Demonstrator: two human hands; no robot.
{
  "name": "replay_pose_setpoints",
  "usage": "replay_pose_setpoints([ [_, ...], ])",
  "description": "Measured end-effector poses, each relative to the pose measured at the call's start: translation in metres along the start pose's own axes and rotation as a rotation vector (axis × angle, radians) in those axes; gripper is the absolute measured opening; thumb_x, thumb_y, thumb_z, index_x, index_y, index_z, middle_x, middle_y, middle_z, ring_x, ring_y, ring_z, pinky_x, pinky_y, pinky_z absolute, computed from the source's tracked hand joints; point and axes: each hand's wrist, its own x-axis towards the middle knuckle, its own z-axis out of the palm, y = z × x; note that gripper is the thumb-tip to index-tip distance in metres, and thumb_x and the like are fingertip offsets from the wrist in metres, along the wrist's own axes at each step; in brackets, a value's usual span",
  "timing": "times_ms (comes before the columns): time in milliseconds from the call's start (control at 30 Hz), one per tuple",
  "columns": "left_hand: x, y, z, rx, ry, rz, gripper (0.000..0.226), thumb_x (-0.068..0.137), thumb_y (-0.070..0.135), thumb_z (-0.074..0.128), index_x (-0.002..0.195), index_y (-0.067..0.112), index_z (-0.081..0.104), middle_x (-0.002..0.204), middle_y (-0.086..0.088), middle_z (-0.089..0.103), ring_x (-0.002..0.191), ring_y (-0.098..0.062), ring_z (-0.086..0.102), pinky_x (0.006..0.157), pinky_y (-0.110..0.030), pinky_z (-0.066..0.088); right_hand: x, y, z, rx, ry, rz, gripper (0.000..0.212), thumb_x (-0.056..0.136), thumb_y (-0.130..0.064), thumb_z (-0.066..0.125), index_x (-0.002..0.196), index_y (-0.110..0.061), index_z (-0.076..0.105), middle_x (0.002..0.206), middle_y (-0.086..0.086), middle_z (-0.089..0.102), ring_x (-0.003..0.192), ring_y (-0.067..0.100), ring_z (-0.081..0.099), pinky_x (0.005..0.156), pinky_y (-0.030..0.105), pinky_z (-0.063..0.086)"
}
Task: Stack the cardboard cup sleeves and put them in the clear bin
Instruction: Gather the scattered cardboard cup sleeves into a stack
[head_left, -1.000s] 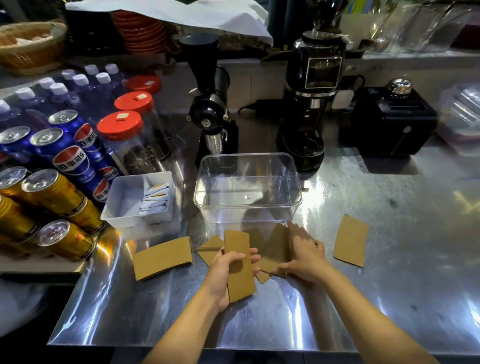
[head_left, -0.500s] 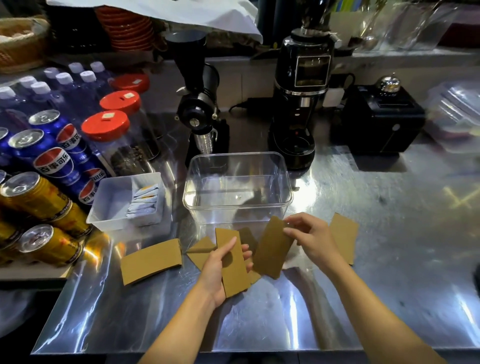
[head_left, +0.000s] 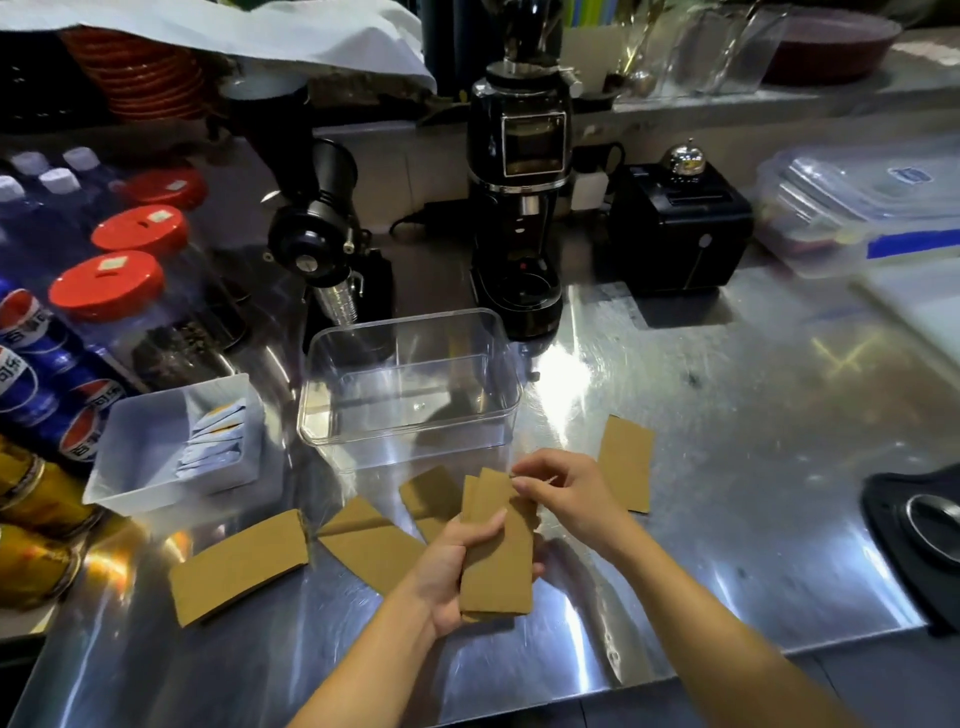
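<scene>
Stacking is the step in hand, I think, and it is only partly done. The left hand (head_left: 457, 564) holds a small stack of sleeves (head_left: 498, 551) upright above the steel counter (head_left: 727, 467), with the thumb on the front face and the other fingers behind, closed on the cardboard. The right hand (head_left: 563, 493) is at the top edge of this stack; its fingertips (head_left: 522, 486) are pinched together and touch the upper corner, as if they line up a sleeve with the others. How many sleeves are in the stack I cannot tell, at least two edges show at the top.

Several sleeves lie loose on the counter: one long sleeve (head_left: 239, 566) at the left, another one (head_left: 371, 545) next to it, one more (head_left: 434, 496) partly behind the stack, and a far sleeve (head_left: 626, 462) just to the right of the right hand. The clear bin (head_left: 410, 384) stands just behind the hands and nothing is inside it.

The next move, in my judgement, asks the right hand to let go of the stack and reach for a loose sleeve, probably the far one because it is nearest. The flat cardboard lies tight on smooth metal, so the fingers may need to slide it or lift a corner first
</scene>
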Motion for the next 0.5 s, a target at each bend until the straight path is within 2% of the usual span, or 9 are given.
replay_pose_setpoints([
  [100,0.001,0.001,0.001,0.048,0.027,-0.020,0.046,0.078,0.012,0.060,0.119,-0.006,0.053,0.098,-0.023,0.070,0.078,-0.029,0.070,0.063,-0.038,0.060,0.002,0.016,-0.015,-0.146,0.127,-0.005,0.007,0.080,-0.016,0.066,0.085,-0.020,0.067,0.083,-0.002,0.065,0.077,0.012,0.057,0.066,0.012,0.041],
  [167,0.001,0.001,0.001,0.061,0.062,-0.050,0.051,0.076,0.013,0.061,0.122,-0.007,0.051,0.097,-0.022,0.071,0.075,-0.028,0.070,0.062,-0.037,0.060,0.007,0.027,-0.031,-0.227,0.228,0.034,0.015,0.080,-0.014,0.065,0.095,-0.014,0.066,0.094,0.003,0.066,0.085,0.016,0.057,0.068,0.007,0.040],
  [200,0.001,0.001,0.000,0.063,0.079,-0.066,0.056,0.075,0.012,0.061,0.126,-0.007,0.048,0.095,-0.022,0.069,0.073,-0.028,0.068,0.061,-0.037,0.060,0.011,0.033,-0.040,-0.275,0.257,0.067,0.023,0.079,-0.013,0.065,0.102,-0.011,0.064,0.104,0.007,0.065,0.094,0.019,0.057,0.075,0.010,0.041],
  [233,0.001,0.001,0.000,0.066,0.088,-0.080,0.061,0.074,0.011,0.062,0.130,-0.006,0.044,0.093,-0.022,0.067,0.073,-0.029,0.066,0.061,-0.039,0.060,0.016,0.039,-0.049,-0.330,0.265,0.108,0.033,0.078,-0.014,0.067,0.111,-0.010,0.061,0.116,0.010,0.062,0.105,0.023,0.054,0.087,0.021,0.042],
  [300,0.002,0.000,0.000,0.060,0.086,-0.094,0.067,0.072,0.010,0.065,0.134,0.000,0.041,0.093,-0.021,0.063,0.077,-0.030,0.063,0.062,-0.041,0.059,0.026,0.050,-0.067,-0.471,0.211,0.202,0.059,0.074,-0.021,0.071,0.127,-0.013,0.048,0.137,0.010,0.049,0.125,0.027,0.042,0.105,0.041,0.033],
  [367,0.003,-0.001,-0.001,0.041,0.066,-0.068,0.061,0.073,0.008,0.065,0.131,0.016,0.049,0.091,-0.020,0.065,0.078,-0.029,0.063,0.064,-0.044,0.059,0.033,0.059,-0.083,-0.633,0.115,0.279,0.084,0.068,-0.032,0.075,0.138,-0.019,0.031,0.149,0.006,0.034,0.136,0.025,0.029,0.109,0.046,0.024],
  [433,0.003,-0.001,-0.001,0.035,0.042,-0.028,0.052,0.074,0.007,0.066,0.119,0.031,0.059,0.088,-0.018,0.067,0.077,-0.028,0.063,0.067,-0.045,0.057,0.036,0.069,-0.093,-0.702,0.050,0.331,0.099,0.063,-0.040,0.077,0.142,-0.024,0.020,0.152,0.003,0.026,0.140,0.023,0.021,0.107,0.046,0.020],
  [500,0.003,-0.001,-0.002,0.014,0.030,-0.017,0.050,0.073,0.007,0.067,0.116,0.032,0.061,0.086,-0.017,0.067,0.075,-0.028,0.063,0.068,-0.044,0.056,0.037,0.076,-0.098,-0.688,0.040,0.350,0.105,0.059,-0.044,0.078,0.142,-0.026,0.017,0.151,0.002,0.027,0.139,0.022,0.022,0.104,0.045,0.021],
])
